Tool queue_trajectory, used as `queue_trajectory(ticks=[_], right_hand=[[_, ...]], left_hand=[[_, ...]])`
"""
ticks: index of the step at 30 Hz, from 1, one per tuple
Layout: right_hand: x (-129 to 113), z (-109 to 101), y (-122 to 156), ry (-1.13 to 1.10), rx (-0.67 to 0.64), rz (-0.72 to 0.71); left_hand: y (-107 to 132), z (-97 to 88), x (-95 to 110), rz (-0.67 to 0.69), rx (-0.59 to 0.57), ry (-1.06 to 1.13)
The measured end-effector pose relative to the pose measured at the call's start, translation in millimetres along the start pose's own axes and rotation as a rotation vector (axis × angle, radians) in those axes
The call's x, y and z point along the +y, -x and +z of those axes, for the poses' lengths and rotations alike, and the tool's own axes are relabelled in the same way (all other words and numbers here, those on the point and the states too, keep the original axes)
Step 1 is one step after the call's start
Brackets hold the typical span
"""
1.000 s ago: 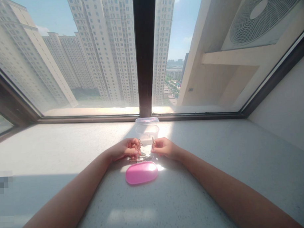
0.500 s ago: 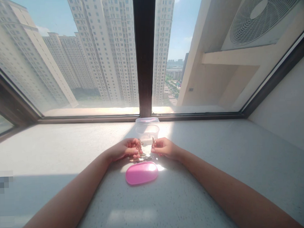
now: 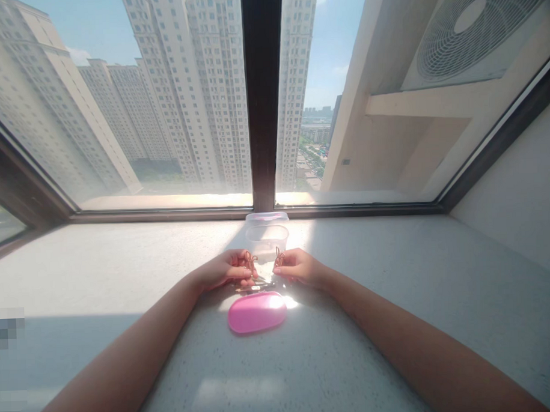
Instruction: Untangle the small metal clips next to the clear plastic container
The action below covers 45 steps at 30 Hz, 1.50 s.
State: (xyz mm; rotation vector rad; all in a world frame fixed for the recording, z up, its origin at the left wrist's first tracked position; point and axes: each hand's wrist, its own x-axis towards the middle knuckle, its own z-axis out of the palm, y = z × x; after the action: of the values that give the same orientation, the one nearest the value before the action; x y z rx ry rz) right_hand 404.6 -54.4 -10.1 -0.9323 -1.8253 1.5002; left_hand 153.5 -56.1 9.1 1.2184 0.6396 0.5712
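My left hand (image 3: pixel 225 271) is closed, pinching a small copper-coloured looped piece (image 3: pixel 251 260) between thumb and fingers. Facing it across a narrow gap, my right hand (image 3: pixel 302 269) grips a similar small copper-coloured looped piece (image 3: pixel 279 257) at the fingertips. Both pieces are held upright, too small to tell their exact kind. Slim shiny metal items (image 3: pixel 258 287) lie on the sill beneath the hands, partly hidden by the left fingers. A pink oval lid-like piece (image 3: pixel 256 313) lies flat just in front of them.
A clear plastic container (image 3: pixel 267 231) stands behind my hands, against the window frame (image 3: pixel 261 140). The pale speckled sill (image 3: pixel 254 375) spreads out to both sides under sun and shadow. A white wall (image 3: pixel 517 179) bounds the right side.
The looped piece in my right hand has turned slightly, showing its loops more openly. The left hand's piece has tilted a little. Both hands stay in nearly the same place.
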Motion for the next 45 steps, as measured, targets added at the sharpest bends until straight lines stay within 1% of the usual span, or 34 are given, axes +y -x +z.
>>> queue_trajectory(ticks=[9, 20, 27, 33, 45], right_hand=[[1.1, -0.2, 0.2, -0.008, -0.005, 0.016], [2.9, 0.2, 0.0, -0.039, -0.011, 0.022], [1.3, 0.1, -0.2, -0.019, 0.001, 0.036], [2.1, 0.1, -0.7, -0.044, -0.01, 0.037], [3.3, -0.2, -0.8, -0.059, -0.001, 0.041]], left_hand=[[-1.1, -3.7, -2.3, -0.033, -0.015, 0.025], [-1.1, -2.0, -1.5, -0.038, -0.01, 0.021], [-0.9, -1.5, -0.6, -0.034, 0.001, 0.016], [-0.8, -2.7, -1.1, -0.034, -0.017, 0.039], [-1.2, -2.9, -1.2, -0.041, -0.015, 0.035]])
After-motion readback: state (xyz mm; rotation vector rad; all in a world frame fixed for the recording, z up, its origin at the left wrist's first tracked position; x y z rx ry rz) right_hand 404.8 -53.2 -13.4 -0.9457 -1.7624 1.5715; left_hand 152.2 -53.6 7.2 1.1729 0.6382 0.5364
